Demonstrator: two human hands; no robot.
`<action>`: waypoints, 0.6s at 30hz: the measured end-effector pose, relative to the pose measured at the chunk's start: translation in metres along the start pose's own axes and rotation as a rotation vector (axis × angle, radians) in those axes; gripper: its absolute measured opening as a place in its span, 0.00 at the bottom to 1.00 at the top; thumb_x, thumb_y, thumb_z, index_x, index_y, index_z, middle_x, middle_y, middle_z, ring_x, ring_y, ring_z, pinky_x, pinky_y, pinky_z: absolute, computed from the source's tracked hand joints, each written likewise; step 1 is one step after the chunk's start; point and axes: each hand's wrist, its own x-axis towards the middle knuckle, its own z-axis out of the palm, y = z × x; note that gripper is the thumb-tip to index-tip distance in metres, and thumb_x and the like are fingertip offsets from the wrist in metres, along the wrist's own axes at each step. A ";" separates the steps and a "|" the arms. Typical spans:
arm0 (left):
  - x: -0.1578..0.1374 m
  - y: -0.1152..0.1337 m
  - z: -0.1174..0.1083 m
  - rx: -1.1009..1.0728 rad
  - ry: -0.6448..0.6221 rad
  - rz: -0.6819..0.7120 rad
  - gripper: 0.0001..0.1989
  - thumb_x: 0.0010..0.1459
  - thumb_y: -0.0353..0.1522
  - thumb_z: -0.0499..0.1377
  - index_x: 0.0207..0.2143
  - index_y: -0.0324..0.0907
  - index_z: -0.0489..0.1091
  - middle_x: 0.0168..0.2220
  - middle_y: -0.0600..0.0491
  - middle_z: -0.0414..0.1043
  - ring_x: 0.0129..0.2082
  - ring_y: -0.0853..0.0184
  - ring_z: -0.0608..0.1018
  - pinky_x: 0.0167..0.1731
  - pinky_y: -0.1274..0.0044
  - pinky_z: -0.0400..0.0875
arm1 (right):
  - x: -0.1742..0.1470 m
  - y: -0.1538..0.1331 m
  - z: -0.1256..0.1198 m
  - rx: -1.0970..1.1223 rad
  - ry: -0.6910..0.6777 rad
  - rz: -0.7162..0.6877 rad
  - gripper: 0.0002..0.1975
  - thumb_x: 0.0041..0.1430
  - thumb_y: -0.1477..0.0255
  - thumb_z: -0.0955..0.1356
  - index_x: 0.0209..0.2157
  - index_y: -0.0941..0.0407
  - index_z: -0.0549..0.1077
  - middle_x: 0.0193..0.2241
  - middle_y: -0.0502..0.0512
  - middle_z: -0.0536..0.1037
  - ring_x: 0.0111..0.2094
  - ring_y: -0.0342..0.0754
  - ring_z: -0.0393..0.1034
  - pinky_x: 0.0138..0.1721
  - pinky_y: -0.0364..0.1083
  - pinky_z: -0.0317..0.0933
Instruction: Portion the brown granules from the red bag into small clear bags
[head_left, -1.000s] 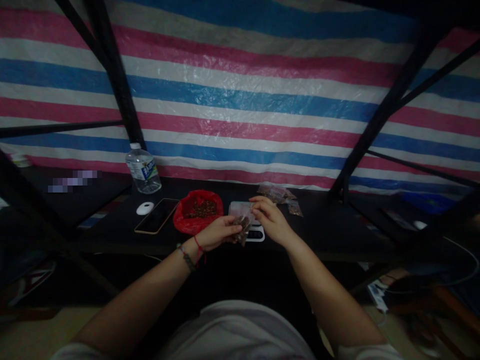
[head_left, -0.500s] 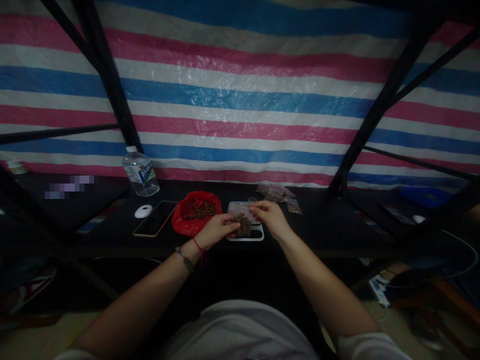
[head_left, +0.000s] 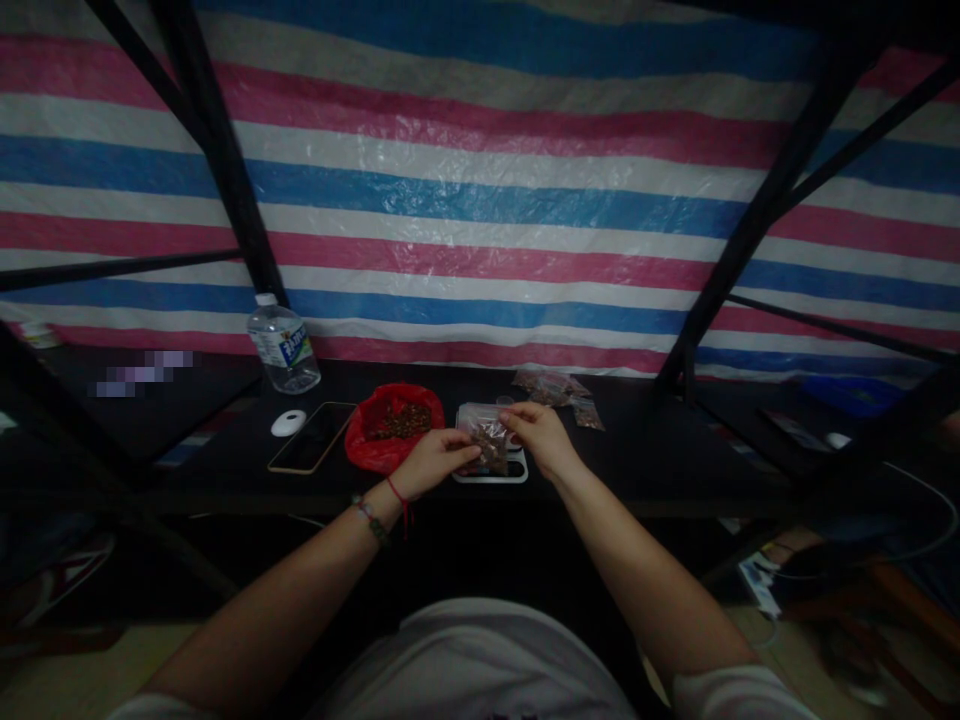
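While the left hand pinches the left side of a clear zip bag, the right hand has its upper right corner pinched | bag's over the white scale, can't tell if touching | red plastic bag of brown bits sits just left

Brown bits, pink-blue striped sheet

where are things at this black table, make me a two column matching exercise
1. red plastic bag
2. clear plastic bottle with blue label
3. black-screened rectangular phone
4. small transparent plastic bag of brown bits

A. beside the white oval object
B. over the flat white scale, between left hand and right hand
C. near the striped plastic sheet
D. between phone and scale

Pairs: 1-D, 2-C, 3-A, 4-B
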 end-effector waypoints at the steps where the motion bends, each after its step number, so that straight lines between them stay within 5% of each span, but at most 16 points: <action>1: 0.000 0.000 0.000 -0.010 0.014 0.016 0.14 0.49 0.41 0.62 0.27 0.37 0.73 0.24 0.53 0.74 0.23 0.70 0.74 0.25 0.78 0.69 | 0.000 0.000 0.000 0.004 -0.001 0.002 0.16 0.40 0.61 0.74 0.29 0.58 0.75 0.24 0.50 0.75 0.22 0.41 0.66 0.22 0.40 0.60; 5: 0.000 0.003 0.001 -0.017 0.160 0.122 0.17 0.47 0.39 0.64 0.37 0.37 0.73 0.35 0.49 0.77 0.33 0.66 0.77 0.33 0.75 0.72 | 0.000 0.000 0.000 -0.052 -0.006 -0.051 0.15 0.41 0.62 0.73 0.27 0.58 0.73 0.21 0.49 0.73 0.20 0.40 0.63 0.22 0.40 0.58; 10: 0.001 0.003 -0.002 0.044 0.404 0.223 0.12 0.50 0.38 0.62 0.31 0.38 0.73 0.29 0.52 0.75 0.30 0.68 0.75 0.33 0.77 0.70 | -0.003 0.002 0.004 -0.158 -0.097 -0.175 0.11 0.46 0.63 0.72 0.27 0.58 0.74 0.23 0.49 0.74 0.24 0.41 0.66 0.27 0.41 0.59; 18: -0.003 0.008 -0.006 0.168 0.451 0.272 0.12 0.50 0.39 0.61 0.29 0.39 0.74 0.25 0.53 0.74 0.27 0.68 0.74 0.30 0.77 0.69 | -0.011 -0.004 0.009 -0.268 -0.047 -0.285 0.10 0.48 0.64 0.70 0.27 0.57 0.75 0.24 0.51 0.75 0.26 0.44 0.68 0.30 0.42 0.62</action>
